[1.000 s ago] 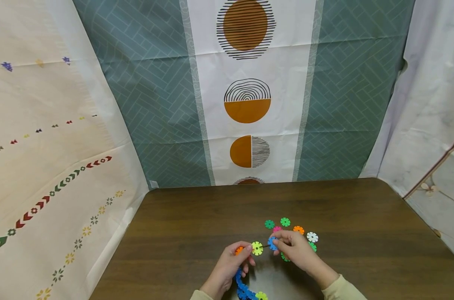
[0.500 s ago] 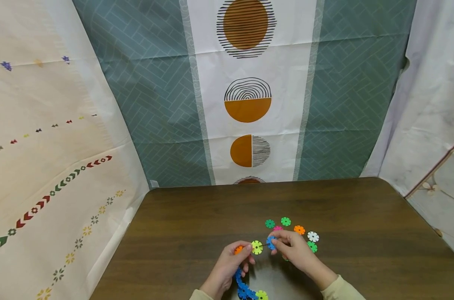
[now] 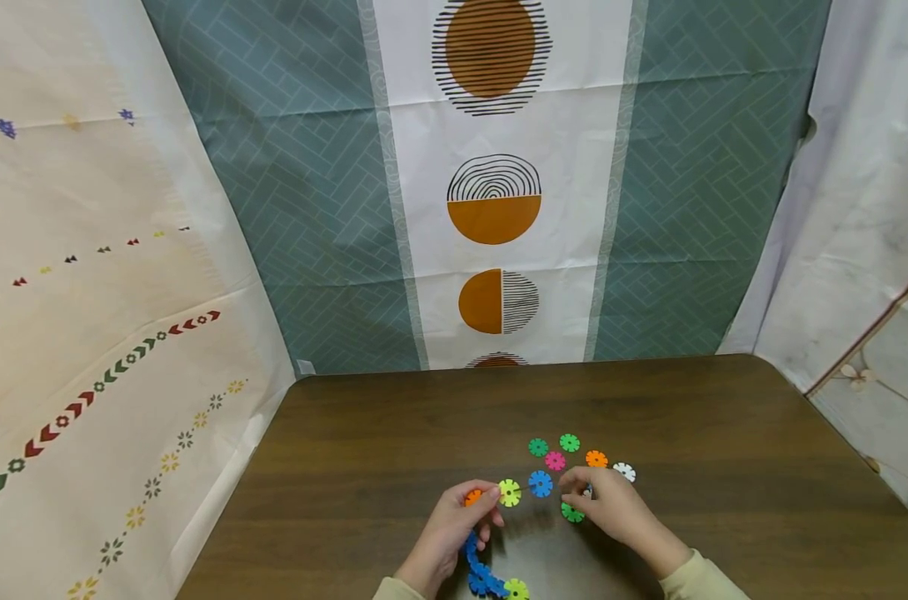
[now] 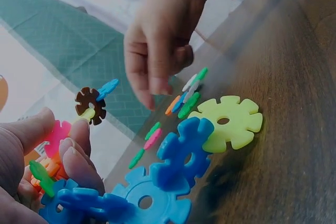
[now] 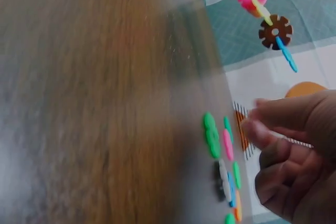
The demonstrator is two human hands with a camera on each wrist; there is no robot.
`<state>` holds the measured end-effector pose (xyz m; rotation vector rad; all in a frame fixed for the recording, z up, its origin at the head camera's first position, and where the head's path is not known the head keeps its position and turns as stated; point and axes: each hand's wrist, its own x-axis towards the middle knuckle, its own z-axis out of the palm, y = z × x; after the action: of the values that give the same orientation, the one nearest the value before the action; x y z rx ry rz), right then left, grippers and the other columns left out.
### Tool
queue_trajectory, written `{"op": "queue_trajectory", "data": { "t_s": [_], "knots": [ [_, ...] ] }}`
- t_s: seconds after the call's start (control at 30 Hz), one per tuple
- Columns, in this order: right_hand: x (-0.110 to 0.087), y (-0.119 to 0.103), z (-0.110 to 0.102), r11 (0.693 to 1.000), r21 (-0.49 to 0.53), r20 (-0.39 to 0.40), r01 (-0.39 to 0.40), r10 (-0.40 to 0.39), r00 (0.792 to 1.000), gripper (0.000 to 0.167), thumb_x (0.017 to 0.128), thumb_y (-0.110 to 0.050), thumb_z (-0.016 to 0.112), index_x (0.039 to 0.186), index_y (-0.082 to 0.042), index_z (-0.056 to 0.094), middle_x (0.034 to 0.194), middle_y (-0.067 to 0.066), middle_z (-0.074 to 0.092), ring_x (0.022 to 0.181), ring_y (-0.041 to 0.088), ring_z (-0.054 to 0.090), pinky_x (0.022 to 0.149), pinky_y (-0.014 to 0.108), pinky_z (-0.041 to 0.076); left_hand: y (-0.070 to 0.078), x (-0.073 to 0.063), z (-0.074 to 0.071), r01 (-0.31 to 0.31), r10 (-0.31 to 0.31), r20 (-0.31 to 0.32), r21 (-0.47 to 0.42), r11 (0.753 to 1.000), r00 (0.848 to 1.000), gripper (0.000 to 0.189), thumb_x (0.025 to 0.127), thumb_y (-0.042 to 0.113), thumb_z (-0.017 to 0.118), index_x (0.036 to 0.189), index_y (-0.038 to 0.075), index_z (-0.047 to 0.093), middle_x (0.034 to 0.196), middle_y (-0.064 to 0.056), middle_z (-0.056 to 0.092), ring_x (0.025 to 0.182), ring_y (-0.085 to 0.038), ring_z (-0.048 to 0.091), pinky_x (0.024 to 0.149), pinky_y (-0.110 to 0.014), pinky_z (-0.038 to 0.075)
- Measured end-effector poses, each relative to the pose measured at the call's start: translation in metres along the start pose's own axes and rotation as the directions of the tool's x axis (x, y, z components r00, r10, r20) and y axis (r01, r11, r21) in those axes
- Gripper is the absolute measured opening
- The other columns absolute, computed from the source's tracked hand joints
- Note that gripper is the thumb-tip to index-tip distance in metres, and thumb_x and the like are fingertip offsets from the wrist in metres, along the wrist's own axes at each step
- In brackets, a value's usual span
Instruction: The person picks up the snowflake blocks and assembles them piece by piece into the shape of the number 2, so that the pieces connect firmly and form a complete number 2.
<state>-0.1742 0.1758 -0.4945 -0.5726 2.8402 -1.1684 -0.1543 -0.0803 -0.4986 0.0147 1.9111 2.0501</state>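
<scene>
Brown wood formed the desk (image 3: 379, 450), which spread out beneath and beyond a chain of notched plastic discs (image 3: 484, 575). The chain was held up partway along, so one end, a blue disc (image 3: 540, 483), reached rightward, while the lower end was a yellow disc (image 4: 231, 124); whether that one touched the desk was hard to tell. The left hand pinched (image 3: 457, 521) the chain around a pink disc (image 4: 56, 139), probably because gripping mid-length steadied the joints and left both ends free. Right of the chain, just apart from its blue end, was the right hand (image 3: 611, 504), thumb and forefinger close together, nothing visible between them. Loose discs (image 3: 570, 442) lay beyond and right of the chain, some partly hidden, presumably clustered there for easy reach.
</scene>
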Motion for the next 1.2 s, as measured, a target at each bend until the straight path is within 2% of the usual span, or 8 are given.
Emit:
{"op": "queue_trajectory", "data": {
  "t_s": [0.1, 0.23, 0.33, 0.5, 0.63, 0.9, 1.07, 1.2],
  "knots": [
    [-0.0039, 0.0029, 0.0006, 0.996, -0.093, 0.032, 0.004, -0.001, 0.999, 0.015, 0.081, -0.012, 0.079, 0.094, -0.013, 0.071, 0.079, -0.010, 0.058, 0.065, 0.004, 0.047, 0.058, 0.026, 0.041, 0.0005, 0.0000, -0.0007, 0.002, -0.002, 0.000, -0.002, 1.000, 1.000, 0.032, 0.094, 0.032, 0.066, 0.110, 0.004, 0.067, 0.068, -0.001, 0.065, 0.045, -0.008, 0.045, 0.043, -0.019, 0.042],
    [-0.0073, 0.0049, 0.0031, 0.984, -0.179, 0.024, 0.008, -0.004, 1.000, 0.022, 0.073, -0.012, 0.085, 0.089, -0.017, 0.069, 0.077, -0.009, 0.053, 0.071, 0.007, 0.047, 0.060, 0.027, 0.041, 0.0010, -0.0002, -0.0012, -0.002, 0.002, 0.001, -0.003, 1.000, 1.000, 0.033, 0.094, 0.031, 0.066, 0.110, 0.003, 0.067, 0.068, 0.000, 0.065, 0.045, -0.007, 0.044, 0.042, -0.019, 0.041],
    [-0.0085, 0.0043, 0.0049, 0.978, -0.211, -0.001, -0.009, 0.009, 1.000, 0.026, 0.070, -0.012, 0.087, 0.084, -0.020, 0.066, 0.078, -0.009, 0.050, 0.072, 0.009, 0.046, 0.062, 0.028, 0.041, 0.0012, 0.0001, -0.0014, -0.011, 0.011, 0.002, -0.007, 1.000, 1.000, 0.033, 0.095, 0.030, 0.065, 0.111, 0.002, 0.067, 0.068, 0.000, 0.064, 0.045, -0.007, 0.043, 0.042, -0.019, 0.041],
    [-0.0075, 0.0032, 0.0064, 0.979, -0.203, -0.032, -0.015, 0.008, 0.999, 0.034, 0.069, -0.010, 0.087, 0.083, -0.021, 0.058, 0.076, -0.008, 0.048, 0.072, 0.010, 0.045, 0.062, 0.029, 0.039, 0.0020, 0.0003, -0.0019, -0.011, 0.010, -0.003, -0.007, 1.000, 1.000, 0.033, 0.094, 0.031, 0.066, 0.110, 0.002, 0.067, 0.067, -0.001, 0.064, 0.045, -0.008, 0.043, 0.043, -0.019, 0.041],
    [-0.0061, 0.0045, 0.0070, 0.987, -0.161, -0.047, -0.003, -0.005, 0.999, 0.035, 0.073, -0.008, 0.085, 0.085, -0.021, 0.055, 0.073, -0.011, 0.051, 0.069, 0.006, 0.048, 0.060, 0.026, 0.039, 0.0026, -0.0003, -0.0027, 0.002, -0.002, -0.005, -0.005, 1.000, 1.000, 0.033, 0.093, 0.032, 0.067, 0.109, 0.003, 0.067, 0.068, -0.001, 0.064, 0.045, -0.008, 0.043, 0.043, -0.019, 0.041],
    [-0.0059, 0.0057, 0.0041, 1.000, 0.002, -0.111, 0.002, -0.001, 0.994, 0.018, 0.084, -0.012, 0.077, 0.083, -0.019, 0.061, 0.072, -0.012, 0.060, 0.061, 0.001, 0.048, 0.055, 0.023, 0.041, 0.0040, -0.0005, -0.0042, -0.004, 0.004, 0.000, -0.011, 1.000, 1.000, 0.035, 0.094, 0.033, 0.066, 0.109, 0.002, 0.067, 0.067, -0.001, 0.064, 0.045, -0.007, 0.042, 0.043, -0.019, 0.041],
    [-0.0069, 0.0035, 0.0024, 0.985, 0.172, -0.104, 0.006, 0.013, 0.995, 0.013, 0.092, -0.009, 0.067, 0.092, -0.014, 0.055, 0.060, -0.003, 0.059, 0.047, 0.007, 0.047, 0.047, 0.025, 0.044, 0.0010, -0.0009, -0.0056, -0.032, 0.032, 0.019, -0.024, 0.999, 0.999, 0.034, 0.096, 0.030, 0.063, 0.110, -0.001, 0.065, 0.067, 0.000, 0.063, 0.044, -0.007, 0.042, 0.042, -0.019, 0.039],
    [-0.0070, 0.0025, 0.0016, 0.979, 0.199, -0.128, 0.049, -0.024, 0.991, 0.010, 0.094, -0.010, 0.065, 0.097, -0.015, 0.056, 0.056, -0.006, 0.054, 0.047, 0.012, 0.053, 0.048, 0.026, 0.046, -0.0002, -0.0011, -0.0055, -0.042, 0.043, 0.026, -0.027, 0.999, 0.999, 0.034, 0.096, 0.029, 0.063, 0.110, -0.002, 0.065, 0.066, 0.000, 0.063, 0.044, -0.007, 0.042, 0.042, -0.018, 0.039]
  ]
}}
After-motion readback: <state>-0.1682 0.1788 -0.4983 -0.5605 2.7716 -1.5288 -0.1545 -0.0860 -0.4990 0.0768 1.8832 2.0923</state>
